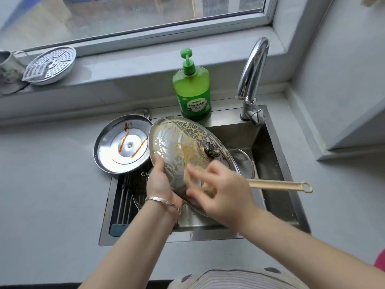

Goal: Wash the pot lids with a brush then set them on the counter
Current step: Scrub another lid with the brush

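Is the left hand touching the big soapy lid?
Touching. The head view shows the left hand gripping the lid at its lower rim, thumb pressed on top.

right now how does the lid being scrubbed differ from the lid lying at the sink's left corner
The scrubbed lid is held tilted over the sink by the left hand; the lying lid rests flat. The scrubbed lid shows its knob side, the lying lid its inner face. Suds cover the scrubbed lid under the right hand's brush; sauce streaks mark the lying lid. Both are round and shiny.
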Available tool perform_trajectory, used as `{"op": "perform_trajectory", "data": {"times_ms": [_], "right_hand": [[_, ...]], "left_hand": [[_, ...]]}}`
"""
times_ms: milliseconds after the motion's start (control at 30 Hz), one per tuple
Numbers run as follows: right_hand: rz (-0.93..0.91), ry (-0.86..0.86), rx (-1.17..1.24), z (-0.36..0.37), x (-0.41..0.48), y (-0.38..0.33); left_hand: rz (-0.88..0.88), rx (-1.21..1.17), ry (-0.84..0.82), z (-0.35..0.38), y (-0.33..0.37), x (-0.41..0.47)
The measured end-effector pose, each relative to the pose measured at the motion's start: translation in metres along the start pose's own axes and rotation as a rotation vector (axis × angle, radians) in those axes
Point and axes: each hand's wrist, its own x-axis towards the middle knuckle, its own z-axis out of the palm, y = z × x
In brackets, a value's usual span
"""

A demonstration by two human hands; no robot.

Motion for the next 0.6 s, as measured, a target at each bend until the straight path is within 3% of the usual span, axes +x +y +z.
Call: {"op": "perform_trajectory", "data": {"times_ms": [67, 233, 400, 500, 600], "right_hand": [[-0.084, -0.032, -0.023, 0.002, -0.009, 0.000], [-0.088, 0.019, -0.084, -0.003, 0.027, -0.003], [-0.266, -0.167, -0.047, -0.015, -0.023, 0.011], [-0.154, -0.193, -0.024, -0.021, -0.030, 0.039], [0.182, -0.061, -0.052, -0.025, -0.015, 0.071]], "left_hand": [[0.002, 0.005, 0.012, 0.000, -0.002, 0.000], [-0.062, 0.057, -0.035, 0.004, -0.017, 0.000], [-0.078, 0.007, -0.035, -0.012, 0.002, 0.001], [-0.080, -0.113, -0.014, -0.021, 0.007, 0.004], [-0.064, -0.208, 0.045, -0.025, 0.009, 0.006]]}}
